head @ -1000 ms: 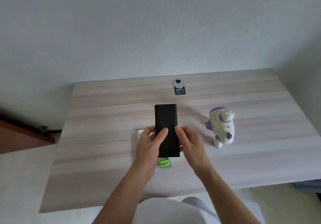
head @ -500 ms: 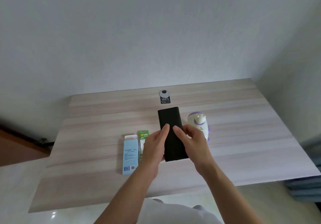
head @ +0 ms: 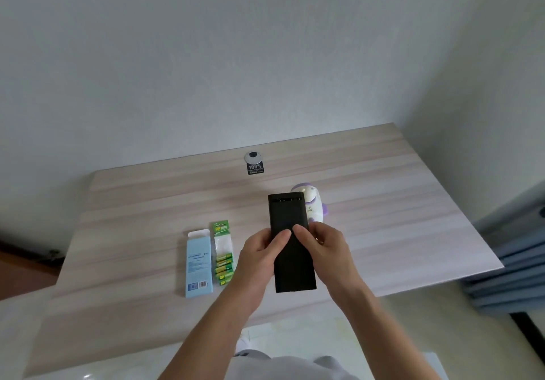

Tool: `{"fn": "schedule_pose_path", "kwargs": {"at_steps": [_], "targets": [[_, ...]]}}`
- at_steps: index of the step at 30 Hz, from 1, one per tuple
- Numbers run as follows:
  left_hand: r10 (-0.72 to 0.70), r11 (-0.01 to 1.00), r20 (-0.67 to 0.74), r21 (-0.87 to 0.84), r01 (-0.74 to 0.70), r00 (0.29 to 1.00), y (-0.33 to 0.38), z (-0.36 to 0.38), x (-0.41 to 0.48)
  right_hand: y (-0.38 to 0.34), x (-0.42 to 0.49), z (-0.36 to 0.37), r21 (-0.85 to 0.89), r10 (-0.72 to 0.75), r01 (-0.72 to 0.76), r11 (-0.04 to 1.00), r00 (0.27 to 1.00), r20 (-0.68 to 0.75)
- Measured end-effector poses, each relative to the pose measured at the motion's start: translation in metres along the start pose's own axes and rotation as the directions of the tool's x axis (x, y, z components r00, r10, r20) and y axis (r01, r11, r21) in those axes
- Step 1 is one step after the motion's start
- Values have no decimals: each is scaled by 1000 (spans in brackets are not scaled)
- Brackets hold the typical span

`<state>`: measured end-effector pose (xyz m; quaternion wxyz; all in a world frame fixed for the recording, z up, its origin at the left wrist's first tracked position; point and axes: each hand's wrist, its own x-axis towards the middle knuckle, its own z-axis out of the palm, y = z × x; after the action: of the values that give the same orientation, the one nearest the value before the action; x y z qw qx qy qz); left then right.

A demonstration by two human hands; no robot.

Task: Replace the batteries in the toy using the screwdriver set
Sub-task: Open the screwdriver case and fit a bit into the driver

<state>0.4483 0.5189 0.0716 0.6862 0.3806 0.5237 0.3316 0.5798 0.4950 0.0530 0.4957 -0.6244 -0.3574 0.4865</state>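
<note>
Above centre of pale wood worktop (head: 413,217): black screwdriver case (head: 292,261), gripped by left hand (head: 262,257) and right hand (head: 327,249), thumbs on top; slots at far end, possibly bits. Left of it: green battery pack (head: 223,254), cells in lower half; blue box (head: 199,264), flap open. Behind case: white-purple toy (head: 314,207), partly hidden. Grey wall beyond.

The black case (head: 293,264) hides the left part of the toy (head: 314,202); left of the case, the blue box (head: 199,261) bears print too small to read.
</note>
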Motion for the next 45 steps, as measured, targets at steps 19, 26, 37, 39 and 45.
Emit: {"fn": "schedule_pose_path", "kwargs": {"at_steps": [19, 26, 37, 39, 45], "targets": [[-92, 989, -21, -116, 89, 996, 0, -21, 2, -3, 4, 11, 69, 98, -103, 992, 992, 78], [-71, 997, -120, 35, 75, 990, 2, -29, 7, -2, 13, 26, -21, 141, -142, 990, 989, -33], [-133, 986, -19, -101, 131, 991, 9, -45, 15, -4, 19, 27, 95, 106, -116, 989, 989, 102], [-133, 991, -46, -28, 132, 990, 9, -45, 17, -2, 20, 32, 73, 122, -128, 989, 989, 86], [-77, 997, -69, 19, 79, 995, 12, -52, 20, 0, 25, 41, -100, 84, -83, 992, 996, 5]]}}
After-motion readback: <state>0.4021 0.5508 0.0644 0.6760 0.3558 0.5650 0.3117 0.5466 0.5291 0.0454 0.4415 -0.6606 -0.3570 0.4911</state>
